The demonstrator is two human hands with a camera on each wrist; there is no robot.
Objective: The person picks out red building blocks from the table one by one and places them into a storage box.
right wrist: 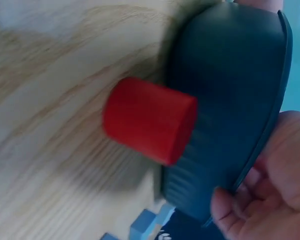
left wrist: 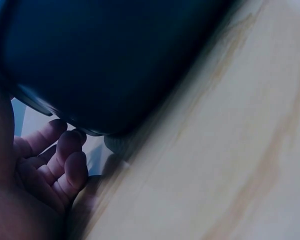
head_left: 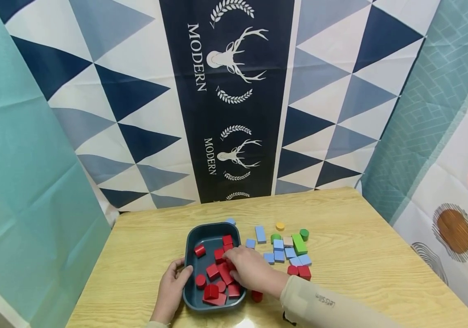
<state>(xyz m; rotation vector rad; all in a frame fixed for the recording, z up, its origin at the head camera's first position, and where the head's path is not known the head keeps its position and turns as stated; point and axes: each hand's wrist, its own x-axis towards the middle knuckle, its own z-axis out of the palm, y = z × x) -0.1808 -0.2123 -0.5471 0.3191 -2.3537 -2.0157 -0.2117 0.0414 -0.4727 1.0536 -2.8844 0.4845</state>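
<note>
A dark blue-green tray (head_left: 189, 298) stands on the table, with several red blocks (head_left: 212, 272) of different shapes in it. My left hand (head_left: 171, 290) grips its left side, thumb over the rim and fingers along the outside. In the left wrist view, bent fingers (left wrist: 70, 160) touch the tray's underside edge. My right hand (head_left: 254, 269) reaches over the right rim, fingertips among the red blocks. Red shows between its thumb and forefinger; whether they pinch a block is hidden. Just outside the tray lies a red cylinder (right wrist: 147, 120), partly covered by the right forearm in the head view.
Right of the tray lie blue blocks (head_left: 260, 234), a green block (head_left: 299, 244), a green cylinder (head_left: 304, 234), a yellow disc (head_left: 280, 226) and a red block (head_left: 304, 272). A blue piece (head_left: 230, 221) sits behind the tray. Patterned cloth (head_left: 135, 91) hangs behind the wooden table (head_left: 135, 255).
</note>
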